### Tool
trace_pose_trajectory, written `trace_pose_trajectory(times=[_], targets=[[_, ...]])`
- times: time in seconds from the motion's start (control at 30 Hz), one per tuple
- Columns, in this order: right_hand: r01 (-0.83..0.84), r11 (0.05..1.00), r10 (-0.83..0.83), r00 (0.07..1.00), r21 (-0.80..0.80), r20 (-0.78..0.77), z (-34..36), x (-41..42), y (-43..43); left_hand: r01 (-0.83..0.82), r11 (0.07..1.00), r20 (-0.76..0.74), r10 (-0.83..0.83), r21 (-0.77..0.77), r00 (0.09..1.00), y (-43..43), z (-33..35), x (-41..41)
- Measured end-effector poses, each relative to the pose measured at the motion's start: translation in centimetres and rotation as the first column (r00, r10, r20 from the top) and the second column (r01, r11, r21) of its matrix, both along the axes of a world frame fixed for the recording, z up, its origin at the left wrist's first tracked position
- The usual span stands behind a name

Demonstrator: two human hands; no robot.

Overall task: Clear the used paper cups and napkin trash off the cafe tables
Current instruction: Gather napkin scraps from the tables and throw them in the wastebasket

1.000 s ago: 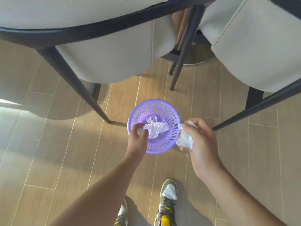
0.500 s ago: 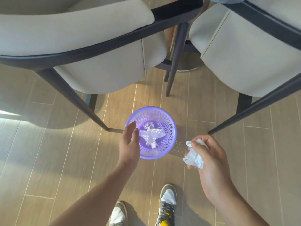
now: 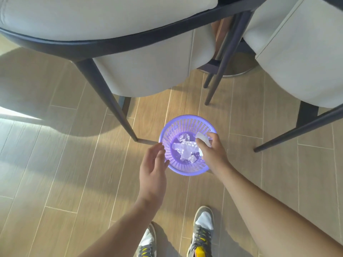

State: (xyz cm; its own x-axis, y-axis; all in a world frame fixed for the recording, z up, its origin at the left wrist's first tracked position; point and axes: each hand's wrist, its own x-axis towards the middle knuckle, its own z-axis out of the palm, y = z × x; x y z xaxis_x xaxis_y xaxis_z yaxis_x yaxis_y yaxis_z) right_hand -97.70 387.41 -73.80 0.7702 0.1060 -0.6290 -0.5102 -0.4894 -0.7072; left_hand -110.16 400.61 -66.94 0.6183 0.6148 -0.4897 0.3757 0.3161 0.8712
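A small purple mesh waste basket (image 3: 185, 169) stands on the wooden floor between two chairs. Crumpled white paper and clear plastic (image 3: 184, 147) lie at its bottom. My right hand (image 3: 213, 151) reaches over the basket's right rim and grips a crumpled white napkin (image 3: 203, 139) above the opening. My left hand (image 3: 153, 167) hovers at the basket's left rim with relaxed fingers, holding nothing.
A grey cushioned chair (image 3: 141, 75) with dark metal legs (image 3: 109, 101) stands just behind the basket. A second chair (image 3: 300, 58) is at the right, its leg (image 3: 297, 132) slanting near the basket. My two shoes (image 3: 202, 238) are below.
My right hand has carried the napkin from beside the basket to over its opening. My left hand has let go of its paper, which now lies in the basket, and has drawn back.
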Motion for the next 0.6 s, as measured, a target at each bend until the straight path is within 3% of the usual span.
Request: trace_pose_trajectory(times=[0.17,0.27,0.47,0.6], targets=[[-0.082,0.991,0.081,0.997,-0.105,-0.012,-1.8,1.1,2.0,-0.002,0.999,0.003,0.002,0.036,1.0,1.2,0.7,-0.7],[-0.045,0.996,0.047,0.999,-0.08,0.022,0.1,0.8,2.0,-0.018,0.998,0.026,0.016,0.061,1.0,1.7,1.6,-0.8],[0.057,0.975,-0.093,0.983,0.213,0.159,12.0,-1.4,-0.2,0.021,0.994,0.067,-0.028,0.111,0.997,2.8,7.8,-0.8],[0.055,0.951,-0.133,0.961,0.303,0.242,22.2,-3.0,-1.4,0.075,0.984,0.126,-0.096,0.159,0.987,3.1,15.3,-1.6]])
